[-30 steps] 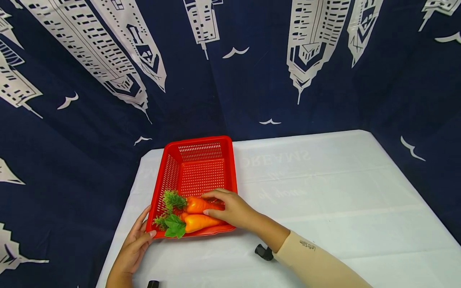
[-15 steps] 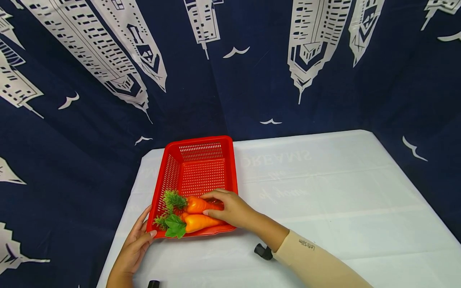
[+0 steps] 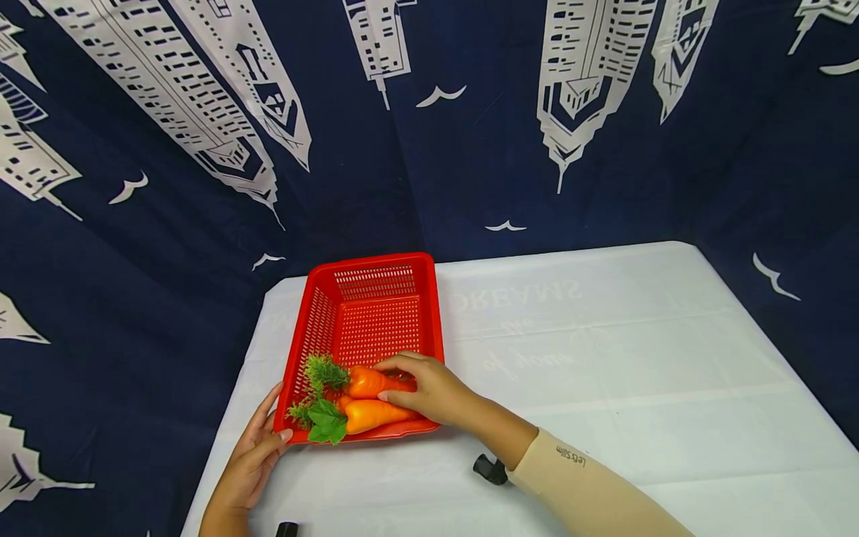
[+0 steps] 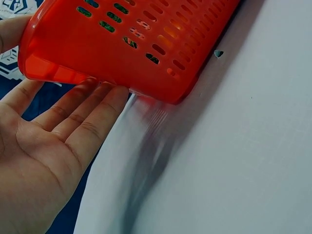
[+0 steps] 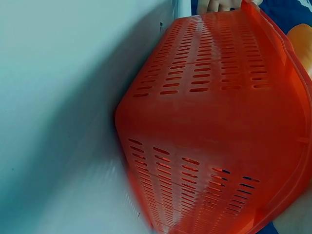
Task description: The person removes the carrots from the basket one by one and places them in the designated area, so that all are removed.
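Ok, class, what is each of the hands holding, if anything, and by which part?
Left hand: the red basket, by the rim at its near left corner. Right hand: the farthest carrot, apparently by its tapered end, partly hidden.

You have one red basket [image 3: 381,324], one white table [image 3: 637,388] under it and one navy cloth [image 3: 470,164] beyond it. In the basket you count two carrots [image 3: 365,416] (a third is unclear) and three green tops [image 3: 327,425]. Your left hand [image 3: 251,459] and right hand [image 3: 432,388] make two at the basket; two black objects [image 3: 491,470] show on its near side.
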A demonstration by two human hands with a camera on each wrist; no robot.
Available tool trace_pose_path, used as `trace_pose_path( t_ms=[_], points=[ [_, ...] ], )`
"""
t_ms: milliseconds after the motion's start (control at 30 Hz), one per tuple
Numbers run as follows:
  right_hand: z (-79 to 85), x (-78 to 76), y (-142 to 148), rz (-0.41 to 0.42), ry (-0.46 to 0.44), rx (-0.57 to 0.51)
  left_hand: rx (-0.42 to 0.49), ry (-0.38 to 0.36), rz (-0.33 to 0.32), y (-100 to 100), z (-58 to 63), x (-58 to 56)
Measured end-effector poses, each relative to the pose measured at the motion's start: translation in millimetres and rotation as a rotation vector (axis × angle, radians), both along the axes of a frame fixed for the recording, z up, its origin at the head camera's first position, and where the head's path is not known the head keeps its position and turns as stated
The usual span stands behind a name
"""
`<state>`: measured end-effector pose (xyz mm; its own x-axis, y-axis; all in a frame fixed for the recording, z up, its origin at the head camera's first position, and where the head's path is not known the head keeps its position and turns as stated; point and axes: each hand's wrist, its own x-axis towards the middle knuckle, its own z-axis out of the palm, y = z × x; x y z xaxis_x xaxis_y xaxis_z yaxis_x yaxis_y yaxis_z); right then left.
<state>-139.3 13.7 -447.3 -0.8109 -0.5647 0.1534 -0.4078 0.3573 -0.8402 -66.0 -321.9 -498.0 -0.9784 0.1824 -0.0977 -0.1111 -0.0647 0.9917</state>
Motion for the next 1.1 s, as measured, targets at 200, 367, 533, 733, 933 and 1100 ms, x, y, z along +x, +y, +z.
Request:
trace_pose_path(
  t_ms=[200,367,533,733,933,1100],
  points=[
    [-1.1,0.5,0.5,-0.003,-0.002,-0.005,0.018,0.036,-0.028,-0.7,-0.7,0.7],
    [-1.2,0.1,2.0,-0.008,-0.008,-0.02,0.034,0.06,-0.056,-1.7,-1.4,0.5],
    [-0.2,0.1,3.2,-0.014,-0.017,-0.008,0.035,0.054,-0.049,-1.1,-1.2,1.0],
    [-0.7,-0.4,3.5,-0.019,-0.017,0.002,0.024,0.049,-0.04,-0.6,-0.2,0.5],
    [-1.4,-1.1,3.2,-0.024,-0.024,-0.008,0.007,0.041,-0.022,-0.6,0.3,1.0],
    [-0.9,-1.1,3.5,-0.025,-0.02,-0.012,0.022,0.032,-0.015,-0.6,0.2,0.4]
  ],
)
